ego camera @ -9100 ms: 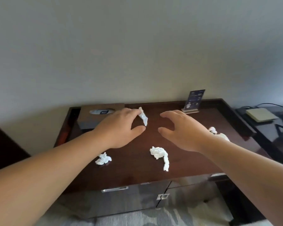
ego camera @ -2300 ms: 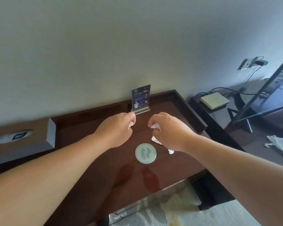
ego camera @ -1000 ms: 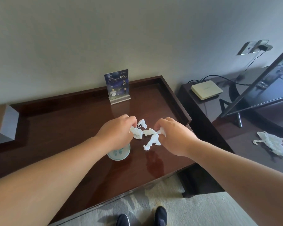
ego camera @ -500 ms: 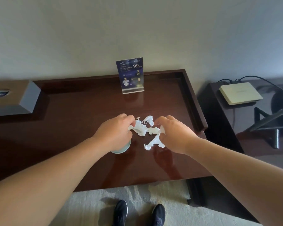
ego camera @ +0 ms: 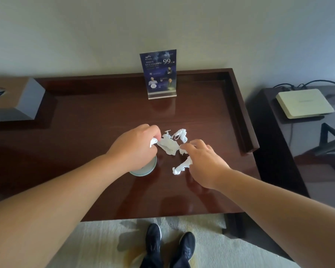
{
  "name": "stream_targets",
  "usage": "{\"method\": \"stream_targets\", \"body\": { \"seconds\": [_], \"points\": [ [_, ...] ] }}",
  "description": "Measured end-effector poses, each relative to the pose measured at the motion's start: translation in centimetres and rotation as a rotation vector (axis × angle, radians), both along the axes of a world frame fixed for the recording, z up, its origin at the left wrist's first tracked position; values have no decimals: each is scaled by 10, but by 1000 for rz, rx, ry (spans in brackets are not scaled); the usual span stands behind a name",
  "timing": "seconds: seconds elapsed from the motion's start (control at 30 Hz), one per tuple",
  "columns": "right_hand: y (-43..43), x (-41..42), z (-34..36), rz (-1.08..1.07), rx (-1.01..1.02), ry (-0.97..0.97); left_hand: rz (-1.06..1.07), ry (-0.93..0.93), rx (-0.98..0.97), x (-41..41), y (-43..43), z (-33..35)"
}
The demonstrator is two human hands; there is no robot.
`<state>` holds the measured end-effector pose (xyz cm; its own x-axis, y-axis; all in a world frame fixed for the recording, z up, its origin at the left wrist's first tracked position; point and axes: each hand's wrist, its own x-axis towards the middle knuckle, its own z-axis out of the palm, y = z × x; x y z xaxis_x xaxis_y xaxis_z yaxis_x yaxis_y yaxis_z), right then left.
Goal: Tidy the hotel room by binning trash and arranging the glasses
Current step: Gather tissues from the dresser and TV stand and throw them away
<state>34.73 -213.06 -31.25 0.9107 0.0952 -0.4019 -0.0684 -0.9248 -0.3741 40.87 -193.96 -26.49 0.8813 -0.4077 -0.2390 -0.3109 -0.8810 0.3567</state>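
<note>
Tissues (ego camera: 168,147), crumpled, lie on the desk (ego camera: 85,142) beside a coaster (ego camera: 143,170); your left hand (ego camera: 133,151) pinches one scrap in curled fingers, your right hand (ego camera: 205,165) curls round another: gathering step, I judge, and next you must bunch them all and find a bin, none visible.

You are facing a card (ego camera: 160,72) that is showing deep navy with white lettering and a white "99". Under the card, the table (ego camera: 85,132) is gleaming dark reddish-brown. In front of the card, the tissue scraps (ego camera: 167,146) are showing plain white and the coaster (ego camera: 145,170) pale blue-green with a lighter rim. Far left of the card, the tissue box (ego camera: 17,105) is showing a brown top and grey sides. Right of the card, the flat box (ego camera: 304,102) is looking cream, its cables (ego camera: 290,86) black. Well in front of the card, the shoes (ego camera: 153,242) are showing black on pale grey-beige carpet (ego camera: 97,238) that is carrying a yellowish stain.
</note>
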Motion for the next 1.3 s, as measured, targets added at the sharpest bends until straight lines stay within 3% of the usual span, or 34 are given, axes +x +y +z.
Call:
{"method": "stream_targets", "body": {
  "seconds": [0.3, 0.47, 1.03, 1.3],
  "points": [
    [3, 0, -18, 16, -105, -43, -11, 30, 19, 7, 3, -12],
    [-6, 1, 8, -88, -12, -83, -20, 23, -3, 11, -3, -3],
    [-32, 8, 107, -142, 85, -199, -100, -105, -75, 23, -24, 64],
    [-36, 10, 134, -262, 234, -176, -102, -127, -85, 24, -26, 77]
  ]
}}
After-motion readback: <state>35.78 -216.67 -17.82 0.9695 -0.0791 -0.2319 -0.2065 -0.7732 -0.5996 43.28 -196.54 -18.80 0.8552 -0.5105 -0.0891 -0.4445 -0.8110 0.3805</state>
